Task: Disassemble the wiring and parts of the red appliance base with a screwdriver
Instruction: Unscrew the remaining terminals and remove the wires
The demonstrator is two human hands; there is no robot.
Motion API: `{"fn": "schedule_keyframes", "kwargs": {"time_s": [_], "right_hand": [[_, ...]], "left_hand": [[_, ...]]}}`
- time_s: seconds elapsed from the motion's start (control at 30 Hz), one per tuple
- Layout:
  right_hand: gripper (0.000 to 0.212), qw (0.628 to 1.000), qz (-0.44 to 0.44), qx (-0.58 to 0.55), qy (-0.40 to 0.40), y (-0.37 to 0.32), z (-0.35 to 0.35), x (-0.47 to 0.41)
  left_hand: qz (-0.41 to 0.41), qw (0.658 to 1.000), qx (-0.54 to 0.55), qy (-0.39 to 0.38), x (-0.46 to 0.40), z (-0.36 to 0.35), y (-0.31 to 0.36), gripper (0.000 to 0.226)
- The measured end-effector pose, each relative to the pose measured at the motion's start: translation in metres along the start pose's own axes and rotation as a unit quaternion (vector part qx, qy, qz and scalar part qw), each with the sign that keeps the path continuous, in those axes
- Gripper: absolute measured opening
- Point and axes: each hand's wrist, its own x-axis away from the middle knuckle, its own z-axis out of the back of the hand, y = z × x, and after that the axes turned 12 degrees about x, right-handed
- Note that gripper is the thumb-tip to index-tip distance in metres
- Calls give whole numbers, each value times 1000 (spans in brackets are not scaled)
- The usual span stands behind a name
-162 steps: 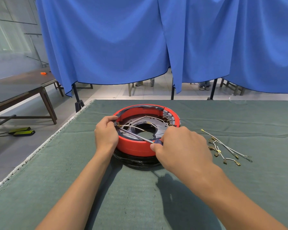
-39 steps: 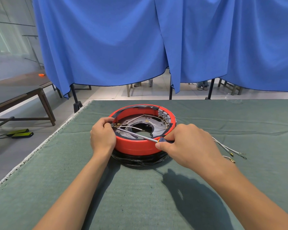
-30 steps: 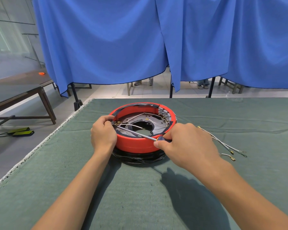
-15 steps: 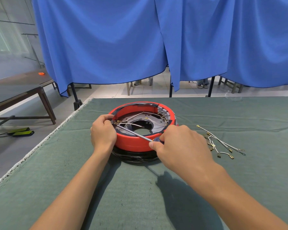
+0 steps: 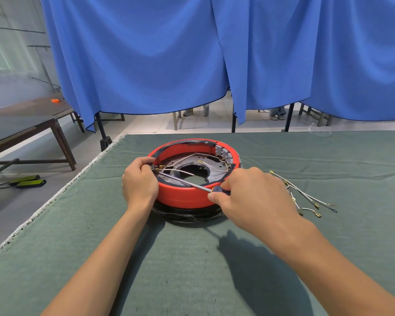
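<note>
Fingers of my right hand [image 5: 253, 197] are closed tight around the dark handle of the screwdriver [image 5: 217, 189]. Its shiny shaft lies long and flat across the red appliance base [image 5: 183, 198], going from my right hand toward my left. The tip ends at a little brass wire end [image 5: 160, 167] on the inner left wall of the red ring.

Fingers of my left hand [image 5: 139, 182] are curled over the left rim, right beside that spot. They pinch something small there. I cannot tell just what it is.

The red base sits in the middle of the green table cloth [image 5: 78, 247], on top of a black coil [image 5: 187, 216]. Thin white wires [image 5: 180, 171] are inside it. A bunch of loose wires [image 5: 306, 197] lies on the cloth past my right hand, well apart from the base.

I think I am loosening a screw on that left side. My left hand is much nearer to it. So the screwdriver has to stay pointing left, in line with the screw, or the tip may slip off.
</note>
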Motion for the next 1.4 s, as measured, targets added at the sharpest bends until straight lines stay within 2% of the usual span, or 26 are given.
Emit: {"fn": "schedule_keyframes", "kwargs": {"time_s": [0.73, 0.9, 1.07, 1.27, 1.4], "right_hand": [[30, 999, -29, -18, 5, -17, 3, 14], [43, 999, -35, -23, 8, -28, 9, 21], [47, 999, -35, -22, 3, -33, 12, 25], [26, 999, -36, -19, 6, -24, 11, 26], [27, 1000, -23, -4, 8, -18, 11, 25]], "left_hand": [[6, 1000, -2, 6, 3, -2, 2, 36], [11, 1000, 0, 10, 4, -2, 2, 37], [13, 1000, -6, 14, 7, -2, 4, 37], [20, 1000, -3, 17, 7, -1, 3, 36], [22, 1000, -3, 18, 7, -1, 4, 36]]}}
